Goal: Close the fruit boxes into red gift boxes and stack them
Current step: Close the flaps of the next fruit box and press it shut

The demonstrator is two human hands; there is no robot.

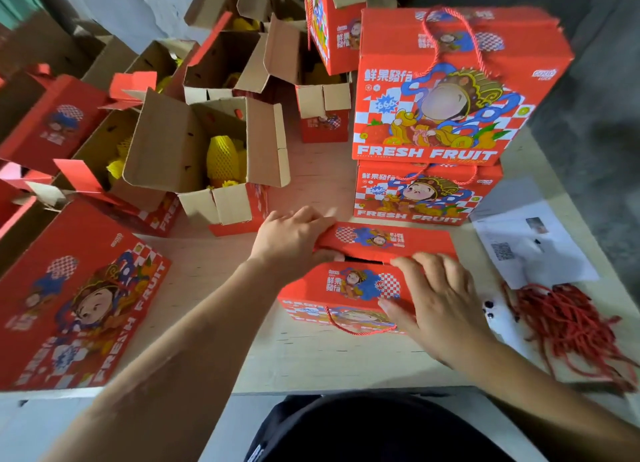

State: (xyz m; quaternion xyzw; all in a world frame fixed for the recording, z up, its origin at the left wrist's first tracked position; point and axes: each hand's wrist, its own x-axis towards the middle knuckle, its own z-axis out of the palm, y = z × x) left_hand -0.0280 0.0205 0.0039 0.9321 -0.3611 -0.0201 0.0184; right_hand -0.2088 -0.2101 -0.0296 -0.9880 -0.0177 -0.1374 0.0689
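A red gift box [349, 288] stands on the table in front of me, its two top flaps nearly meeting with a dark gap between them. My left hand [294, 239] grips the left end of the far flap [391, 239]. Resting flat on the near flap, my right hand [440, 302] has its fingers spread. A red rope handle hangs on the box's front side. Behind it, two closed red gift boxes are stacked, the upper [446, 90] on the lower [422, 194].
Several open boxes [207, 156] holding fruit in yellow foam nets crowd the left and back. A closed red box [76, 298] lies at the near left. Red rope handles [571, 326] lie in a pile and papers [530, 243] sit at the right.
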